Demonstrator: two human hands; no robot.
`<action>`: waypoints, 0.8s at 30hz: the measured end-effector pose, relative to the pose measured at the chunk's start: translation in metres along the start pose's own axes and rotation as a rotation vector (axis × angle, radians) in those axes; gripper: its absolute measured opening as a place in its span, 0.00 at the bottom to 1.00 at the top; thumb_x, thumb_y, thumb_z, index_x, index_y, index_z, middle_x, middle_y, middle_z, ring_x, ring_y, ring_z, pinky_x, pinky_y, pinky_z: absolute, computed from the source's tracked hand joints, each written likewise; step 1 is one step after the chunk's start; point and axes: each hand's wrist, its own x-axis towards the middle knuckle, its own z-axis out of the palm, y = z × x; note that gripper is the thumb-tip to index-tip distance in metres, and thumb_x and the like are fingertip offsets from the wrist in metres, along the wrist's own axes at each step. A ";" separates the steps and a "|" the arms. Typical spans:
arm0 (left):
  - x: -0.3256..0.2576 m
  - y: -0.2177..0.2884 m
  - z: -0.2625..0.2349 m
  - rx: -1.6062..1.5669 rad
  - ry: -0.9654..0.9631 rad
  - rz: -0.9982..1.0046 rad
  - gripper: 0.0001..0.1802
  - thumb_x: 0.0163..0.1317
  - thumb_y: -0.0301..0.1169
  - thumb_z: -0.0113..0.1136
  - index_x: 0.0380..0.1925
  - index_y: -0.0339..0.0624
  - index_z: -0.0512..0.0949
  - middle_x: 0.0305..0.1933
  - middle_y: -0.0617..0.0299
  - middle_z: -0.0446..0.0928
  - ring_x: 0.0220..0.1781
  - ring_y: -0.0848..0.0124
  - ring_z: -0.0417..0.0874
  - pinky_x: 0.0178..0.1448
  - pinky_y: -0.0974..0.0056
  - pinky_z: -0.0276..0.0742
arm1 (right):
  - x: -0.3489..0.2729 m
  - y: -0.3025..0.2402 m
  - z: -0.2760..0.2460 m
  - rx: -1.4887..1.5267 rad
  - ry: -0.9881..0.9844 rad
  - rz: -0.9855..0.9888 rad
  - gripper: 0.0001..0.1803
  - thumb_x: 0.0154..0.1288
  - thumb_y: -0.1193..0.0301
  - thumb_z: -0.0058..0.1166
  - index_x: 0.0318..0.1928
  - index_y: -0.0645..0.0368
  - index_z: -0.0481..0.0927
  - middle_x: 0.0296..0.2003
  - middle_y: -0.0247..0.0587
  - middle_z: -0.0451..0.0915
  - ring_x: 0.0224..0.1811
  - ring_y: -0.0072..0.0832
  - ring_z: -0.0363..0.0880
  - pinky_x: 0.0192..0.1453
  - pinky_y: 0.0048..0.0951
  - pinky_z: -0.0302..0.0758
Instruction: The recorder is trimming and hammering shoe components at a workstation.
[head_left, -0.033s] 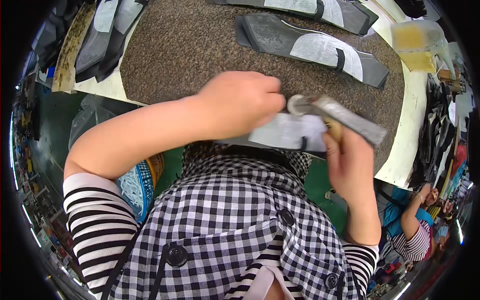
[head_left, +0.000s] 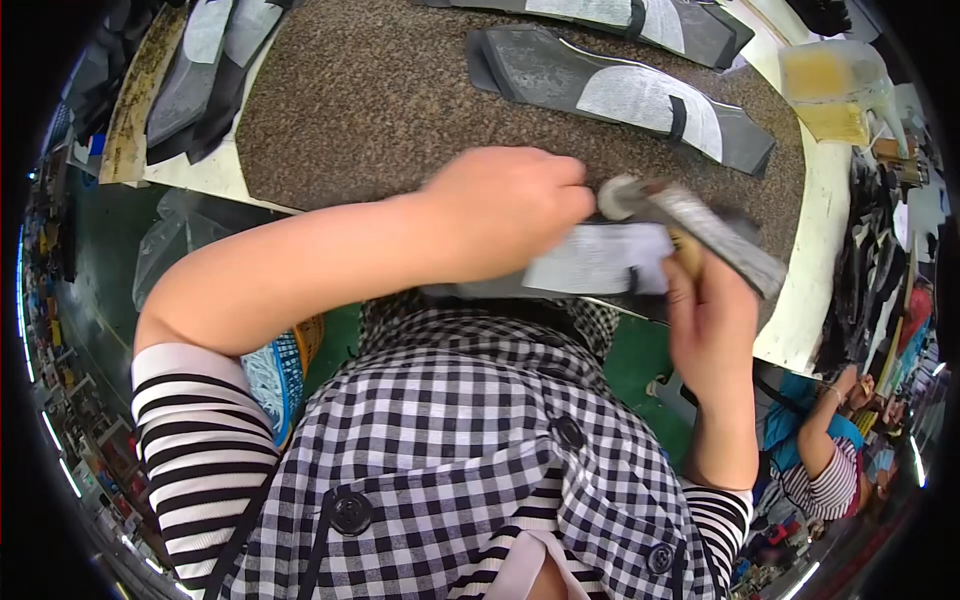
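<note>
Left hand (head_left: 510,215) pressed down, fingers curled together, on a flat grey shoe-upper piece with a pale lining patch (head_left: 600,262) — held flat at the near edge of the speckled brown stone slab (head_left: 400,110) topping the bench. Right hand (head_left: 705,305) wrapped in a closed grip round the wooden handle of a small hammer with a round metal face (head_left: 690,222); round face just beside the left knuckles, above the far edge of the piece — touching it or not, could not tell. Handle mostly hidden inside the fist.

Further back on the slab, well apart from the hands, lay a long dark grey cut piece with a white panel and a black strap (head_left: 630,95), and another like it (head_left: 640,20) along the far rim. To the left, off the slab, a stack of grey and black cut pieces (head_left: 195,75). At the far right corner, a translucent plastic jug with yellowish liquid (head_left: 835,85). Below the left forearm, a woven basket with blue contents (head_left: 285,365). At lower right, another person in a striped sleeve (head_left: 825,455), hands away from this bench.
</note>
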 end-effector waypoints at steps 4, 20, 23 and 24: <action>0.043 0.015 0.041 -0.057 0.083 0.003 0.06 0.53 0.31 0.63 0.28 0.44 0.76 0.30 0.60 0.74 0.36 0.59 0.79 0.40 0.55 0.76 | -0.014 0.021 -0.012 0.073 0.167 0.227 0.14 0.68 0.75 0.53 0.52 0.66 0.76 0.38 0.53 0.80 0.37 0.41 0.80 0.44 0.32 0.74; 0.030 0.019 0.010 0.130 -0.033 0.155 0.11 0.51 0.25 0.62 0.37 0.43 0.83 0.34 0.61 0.77 0.38 0.61 0.78 0.42 0.58 0.75 | -0.014 0.025 -0.010 -0.125 0.010 0.032 0.07 0.65 0.73 0.53 0.42 0.59 0.77 0.33 0.50 0.77 0.31 0.51 0.79 0.33 0.46 0.75; 0.021 0.023 0.004 0.287 -0.091 0.195 0.12 0.50 0.25 0.61 0.38 0.43 0.82 0.35 0.60 0.77 0.40 0.61 0.78 0.44 0.58 0.75 | -0.019 0.023 -0.008 -0.095 0.000 -0.067 0.08 0.65 0.73 0.54 0.43 0.59 0.77 0.33 0.48 0.77 0.32 0.50 0.79 0.34 0.46 0.76; 0.019 0.014 0.002 0.140 -0.076 0.075 0.13 0.50 0.27 0.60 0.39 0.42 0.82 0.36 0.60 0.77 0.40 0.61 0.77 0.45 0.57 0.75 | -0.019 0.022 -0.007 -0.094 0.000 -0.072 0.08 0.65 0.73 0.54 0.43 0.59 0.77 0.33 0.48 0.77 0.32 0.50 0.79 0.34 0.46 0.76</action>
